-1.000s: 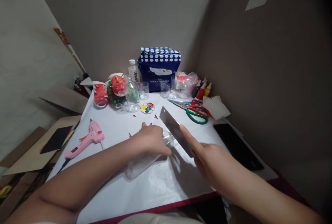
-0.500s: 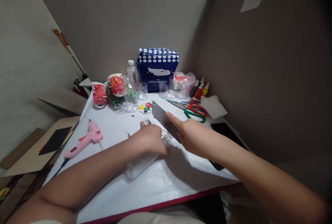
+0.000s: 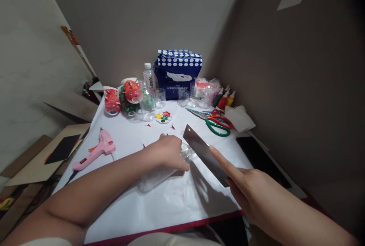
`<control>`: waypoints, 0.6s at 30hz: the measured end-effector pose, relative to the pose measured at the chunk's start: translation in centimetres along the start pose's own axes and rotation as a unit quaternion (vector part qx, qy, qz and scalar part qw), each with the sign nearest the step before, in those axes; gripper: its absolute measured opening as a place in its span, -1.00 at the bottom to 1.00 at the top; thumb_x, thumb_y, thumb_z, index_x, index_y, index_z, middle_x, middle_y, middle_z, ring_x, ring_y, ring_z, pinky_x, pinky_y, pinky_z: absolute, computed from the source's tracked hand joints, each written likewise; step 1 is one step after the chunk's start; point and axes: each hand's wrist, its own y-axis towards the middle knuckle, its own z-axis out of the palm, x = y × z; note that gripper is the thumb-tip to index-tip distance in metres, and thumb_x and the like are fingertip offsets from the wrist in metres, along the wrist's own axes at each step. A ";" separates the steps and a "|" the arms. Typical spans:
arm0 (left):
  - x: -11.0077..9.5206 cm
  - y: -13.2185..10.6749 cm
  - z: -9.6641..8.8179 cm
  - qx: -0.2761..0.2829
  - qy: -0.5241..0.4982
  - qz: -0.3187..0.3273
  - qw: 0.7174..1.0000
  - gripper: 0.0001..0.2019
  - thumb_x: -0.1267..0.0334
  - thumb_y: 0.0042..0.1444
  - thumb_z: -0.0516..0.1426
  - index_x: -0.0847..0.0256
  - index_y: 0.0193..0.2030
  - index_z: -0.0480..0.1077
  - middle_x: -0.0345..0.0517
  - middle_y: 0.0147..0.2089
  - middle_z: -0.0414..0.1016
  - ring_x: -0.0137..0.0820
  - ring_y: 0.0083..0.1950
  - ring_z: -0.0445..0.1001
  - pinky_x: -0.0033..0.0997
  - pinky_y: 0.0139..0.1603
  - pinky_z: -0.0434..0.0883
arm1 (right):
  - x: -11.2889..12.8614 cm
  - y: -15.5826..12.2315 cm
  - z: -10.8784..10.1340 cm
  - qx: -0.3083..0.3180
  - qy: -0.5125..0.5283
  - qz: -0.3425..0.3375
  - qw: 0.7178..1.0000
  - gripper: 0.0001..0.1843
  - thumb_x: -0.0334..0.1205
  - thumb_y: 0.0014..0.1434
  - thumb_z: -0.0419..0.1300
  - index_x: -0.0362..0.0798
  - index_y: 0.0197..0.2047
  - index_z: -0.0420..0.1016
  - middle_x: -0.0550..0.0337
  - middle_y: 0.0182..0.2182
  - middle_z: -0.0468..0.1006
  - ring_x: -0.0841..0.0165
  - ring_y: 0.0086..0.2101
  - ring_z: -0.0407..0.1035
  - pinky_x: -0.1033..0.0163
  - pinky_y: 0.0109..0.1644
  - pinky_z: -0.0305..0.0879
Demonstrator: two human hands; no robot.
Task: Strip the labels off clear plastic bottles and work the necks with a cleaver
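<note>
A clear plastic bottle (image 3: pixel 158 180) lies on its side on the white-covered table, its neck end pointing right. My left hand (image 3: pixel 171 153) is closed over the bottle near the neck, pressing it from above. In my right hand (image 3: pixel 242 185) is a kitchen knife (image 3: pixel 203 154) with a broad flat blade and a small hole at the tip corner. The index finger lies stretched along the blade, and the handle is hidden in the palm. The blade is just right of the bottle's neck; I cannot tell whether they touch.
Left on the table lies a pink glue gun (image 3: pixel 98 149). Behind are painted fish figures (image 3: pixel 132 92), a paint palette (image 3: pixel 164 117), clear cut cups (image 3: pixel 160 97), a blue bag (image 3: pixel 179 73) and paint bottles (image 3: pixel 223 99). Scissors (image 3: pixel 218 125) and a black phone-like slab (image 3: pixel 262 160) sit right.
My right hand has drawn the knife back toward me and to the right. My left hand stays on the bottle. The whole view has shifted slightly.
</note>
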 end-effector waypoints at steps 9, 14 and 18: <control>-0.1 -0.1 -0.6 -0.014 0.059 0.046 0.997 -0.50 -0.17 -0.34 0.17 0.24 -0.40 0.49 0.08 -0.40 0.53 -0.09 -0.34 0.50 -0.28 -0.44 0.38 | 2.2 6.7 -4.3 0.003 -0.044 -0.014 0.999 -0.09 -0.43 0.09 0.03 -0.05 0.41 -0.37 0.09 -0.46 0.54 0.33 -0.54 0.36 0.34 -0.55 -0.07; 0.1 0.0 -0.4 0.005 0.007 -0.002 1.000 -0.44 -0.21 -0.37 0.17 0.19 -0.31 0.48 0.03 -0.34 0.54 -0.11 -0.30 0.50 -0.32 -0.45 0.39 | 3.0 8.7 -4.2 -0.025 -0.052 -0.015 0.998 -0.15 -0.41 0.13 -0.01 -0.06 0.41 -0.34 0.06 -0.44 0.56 0.29 -0.51 0.38 0.31 -0.52 -0.05; -0.3 -0.3 -0.4 0.004 0.020 -0.009 1.000 -0.47 -0.20 -0.36 0.16 0.22 -0.36 0.47 0.08 -0.32 0.52 -0.03 -0.20 0.48 -0.20 -0.25 0.42 | 2.6 6.1 -2.7 -0.011 -0.048 -0.013 0.999 -0.09 -0.50 0.11 -0.04 -0.09 0.41 -0.47 0.09 -0.47 0.57 0.30 -0.53 0.38 0.32 -0.50 0.01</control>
